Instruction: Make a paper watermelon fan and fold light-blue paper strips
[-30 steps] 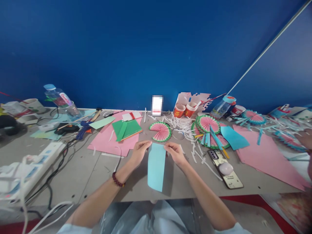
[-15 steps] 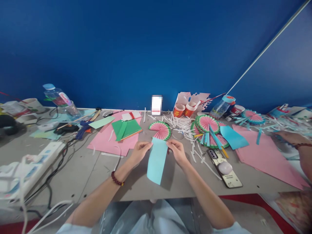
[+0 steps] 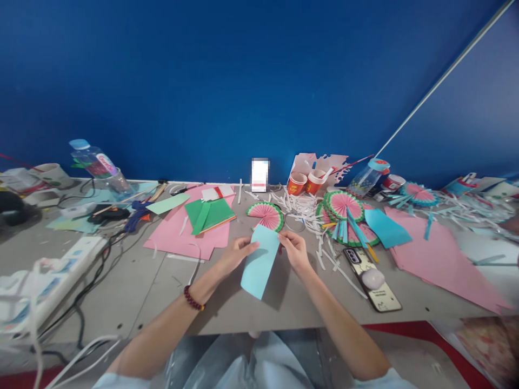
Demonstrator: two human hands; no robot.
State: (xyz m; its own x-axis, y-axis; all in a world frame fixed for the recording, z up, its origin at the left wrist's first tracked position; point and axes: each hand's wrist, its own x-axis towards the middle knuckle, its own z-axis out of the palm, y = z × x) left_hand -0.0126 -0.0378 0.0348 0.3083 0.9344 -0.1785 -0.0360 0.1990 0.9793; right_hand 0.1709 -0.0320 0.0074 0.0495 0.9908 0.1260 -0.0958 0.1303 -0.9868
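A light blue paper strip [image 3: 260, 263] hangs tilted between my two hands, its lower end swung toward the left. My left hand [image 3: 239, 253] pinches its left edge, thumb on top. At the upper right corner, my right hand [image 3: 294, 249] grips the paper between thumb and fingers. Just beyond the strip lies a pleated pink and green paper fan [image 3: 265, 215], opened most of the way round. A stack of green paper [image 3: 214, 213] rests on pink sheets [image 3: 166, 235] to the left of my hands.
Right of my hands lie a phone [image 3: 375, 283], watermelon-coloured paper fans [image 3: 344, 208], a blue sheet [image 3: 388, 227] and pink paper [image 3: 441, 259]. Paper cups [image 3: 297, 185] and white shreds [image 3: 302, 210] sit at the back. A power strip [image 3: 60, 283] with cables occupies the left.
My left hand has slid lower along the strip's left edge, and the strip has tilted more, its lower end moving left and up. The other person's hand at the far right has left the view.
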